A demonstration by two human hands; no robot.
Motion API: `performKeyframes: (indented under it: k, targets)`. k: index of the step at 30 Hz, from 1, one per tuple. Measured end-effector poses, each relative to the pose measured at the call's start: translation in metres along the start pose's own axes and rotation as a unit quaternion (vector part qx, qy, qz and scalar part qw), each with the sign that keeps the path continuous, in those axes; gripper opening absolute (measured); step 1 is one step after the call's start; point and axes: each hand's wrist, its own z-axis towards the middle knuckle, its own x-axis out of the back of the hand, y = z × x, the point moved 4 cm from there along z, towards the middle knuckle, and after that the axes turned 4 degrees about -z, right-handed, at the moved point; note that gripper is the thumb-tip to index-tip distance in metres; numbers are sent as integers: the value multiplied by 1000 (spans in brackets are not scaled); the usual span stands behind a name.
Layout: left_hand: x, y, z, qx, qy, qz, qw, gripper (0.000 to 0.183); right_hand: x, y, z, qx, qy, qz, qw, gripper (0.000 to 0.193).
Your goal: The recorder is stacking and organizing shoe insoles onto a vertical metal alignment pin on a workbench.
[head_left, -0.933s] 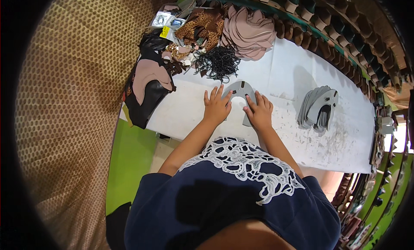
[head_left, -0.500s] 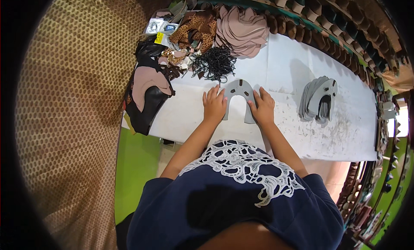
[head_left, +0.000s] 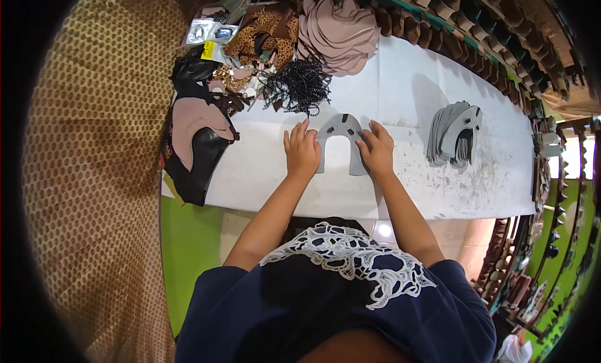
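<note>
On the white-covered table, a grey U-shaped flat piece (head_left: pixel 339 124), looking like a cut shoe upper, lies with its curve away from me. Small dark marks or slots show on its curve. My left hand (head_left: pixel 303 153) rests along its left side, palm down, fingers apart. Along the right side lies my right hand (head_left: pixel 378 150), fingers stretched out, its thumb side at the piece's edge. Neither hand grips anything. Farther right stands a stack of similar grey pieces (head_left: pixel 444 134), tilted and fanned.
Black bead strings (head_left: pixel 300 87), layered pink cut pieces (head_left: pixel 338 34) and a leopard-print bundle (head_left: pixel 266 34) crowd the far left of the table (head_left: pixel 400 194). A black bag with a pink piece (head_left: pixel 194 128) lies nearer. Shoes (head_left: pixel 451 44) line racks behind and at right. A patterned curtain (head_left: pixel 100 175) hangs left.
My view has shifted slightly, so the table things sit a little farther left. Both hands stay beside the U-shaped piece, the fingers only slightly moved.
</note>
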Motion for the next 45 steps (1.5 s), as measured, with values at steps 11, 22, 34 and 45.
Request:
performKeyframes:
  k: [11,22,34,45]
  targets:
    - [5,3,-3,-18,36,-55,998,18,5,14,-7,-50,41,151,986,12]
    - [-16,159,-3,-152,-5,-60,987,21,135,106,-55,-96,102,217,966,16]
    - [-130,316,69,-182,-24,-181,966,30,244,265,-25,-265,101,303,910,27]
    - [-173,322,71,-219,-13,12,976,59,205,269,5,-18,136,26,990,46]
